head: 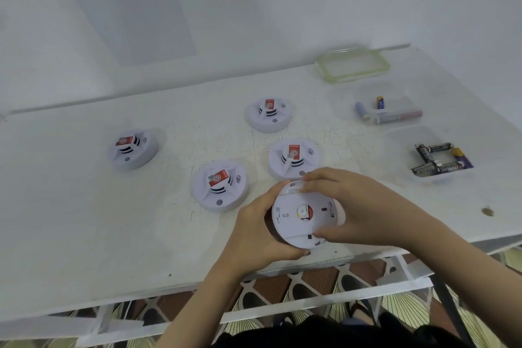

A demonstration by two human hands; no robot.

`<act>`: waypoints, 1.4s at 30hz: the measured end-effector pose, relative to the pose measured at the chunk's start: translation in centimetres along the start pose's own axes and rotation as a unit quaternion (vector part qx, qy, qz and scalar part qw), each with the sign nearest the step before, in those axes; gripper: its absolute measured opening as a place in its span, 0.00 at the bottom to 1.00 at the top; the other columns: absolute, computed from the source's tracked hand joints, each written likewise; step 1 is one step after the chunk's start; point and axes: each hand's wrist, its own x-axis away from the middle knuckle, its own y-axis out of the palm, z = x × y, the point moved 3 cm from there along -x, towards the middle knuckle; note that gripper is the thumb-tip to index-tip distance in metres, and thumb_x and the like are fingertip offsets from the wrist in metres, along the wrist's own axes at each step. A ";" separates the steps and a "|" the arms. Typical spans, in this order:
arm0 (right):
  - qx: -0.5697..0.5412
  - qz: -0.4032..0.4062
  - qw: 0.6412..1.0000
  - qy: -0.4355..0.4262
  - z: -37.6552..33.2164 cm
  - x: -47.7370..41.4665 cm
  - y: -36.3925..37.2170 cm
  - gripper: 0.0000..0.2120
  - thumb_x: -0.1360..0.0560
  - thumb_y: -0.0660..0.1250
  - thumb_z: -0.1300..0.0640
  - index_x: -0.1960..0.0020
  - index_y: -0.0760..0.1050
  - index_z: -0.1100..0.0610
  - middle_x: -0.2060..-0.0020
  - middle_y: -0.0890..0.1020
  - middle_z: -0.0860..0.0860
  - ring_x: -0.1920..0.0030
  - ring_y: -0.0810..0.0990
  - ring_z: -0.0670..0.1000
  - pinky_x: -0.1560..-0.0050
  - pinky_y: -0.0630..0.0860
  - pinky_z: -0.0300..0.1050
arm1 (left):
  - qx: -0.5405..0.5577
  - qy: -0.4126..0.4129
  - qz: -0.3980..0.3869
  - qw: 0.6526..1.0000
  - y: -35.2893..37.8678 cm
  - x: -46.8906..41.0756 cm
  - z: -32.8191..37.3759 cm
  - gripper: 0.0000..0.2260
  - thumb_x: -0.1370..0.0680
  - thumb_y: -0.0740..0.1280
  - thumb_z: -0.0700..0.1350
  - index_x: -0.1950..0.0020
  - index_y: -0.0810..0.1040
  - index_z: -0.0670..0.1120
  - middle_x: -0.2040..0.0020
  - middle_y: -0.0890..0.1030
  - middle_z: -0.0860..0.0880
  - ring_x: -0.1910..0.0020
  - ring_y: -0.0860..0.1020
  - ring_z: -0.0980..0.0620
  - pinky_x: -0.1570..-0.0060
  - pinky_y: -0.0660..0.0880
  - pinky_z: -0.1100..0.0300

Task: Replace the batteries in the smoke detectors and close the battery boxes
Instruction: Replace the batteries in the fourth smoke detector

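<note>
Over the table, both hands' fingers clasp the detector.

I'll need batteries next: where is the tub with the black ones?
Head view: the tub of black batteries sits at the table's right side, nearer the person than the other battery tub.

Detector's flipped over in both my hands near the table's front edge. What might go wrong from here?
The upturned detector is held by the left hand and right hand close to the front edge of the table; a slip might drop it to the floor. The near tub and the far tub both hold loose batteries; old and new could get mixed. The standing detector just behind the right hand might get knocked.
</note>
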 end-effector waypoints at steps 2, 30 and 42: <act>0.051 0.002 0.999 -0.015 -0.6 -0.2 -0.2 0.31 0.34 0.72 0.46 0.34 0.71 0.54 0.36 0.73 0.48 0.40 0.74 0.49 0.43 0.70 0.37 | -0.004 -0.001 0.002 1.000 0.0 0.0 -0.1 0.42 0.42 0.83 0.42 0.30 0.72 0.53 0.45 0.81 0.56 0.44 0.79 0.52 0.48 0.79 0.54; -0.255 -0.025 0.966 0.019 1.3 -1.7 2.9 0.32 0.38 0.74 0.53 0.36 0.69 0.38 0.34 0.64 0.37 0.33 0.64 0.39 0.36 0.70 0.42 | 0.037 -0.021 -0.010 0.999 0.0 -0.4 0.0 0.43 0.42 0.82 0.36 0.29 0.71 0.51 0.40 0.80 0.56 0.40 0.78 0.54 0.45 0.79 0.52; -0.244 -0.049 0.969 -0.006 1.7 -2.3 2.9 0.33 0.36 0.74 0.53 0.35 0.68 0.38 0.34 0.61 0.35 0.32 0.61 0.36 0.36 0.64 0.31 | 0.046 -0.034 -0.026 0.998 -0.3 -0.5 -0.3 0.45 0.43 0.83 0.37 0.30 0.71 0.55 0.40 0.80 0.60 0.40 0.78 0.60 0.43 0.77 0.62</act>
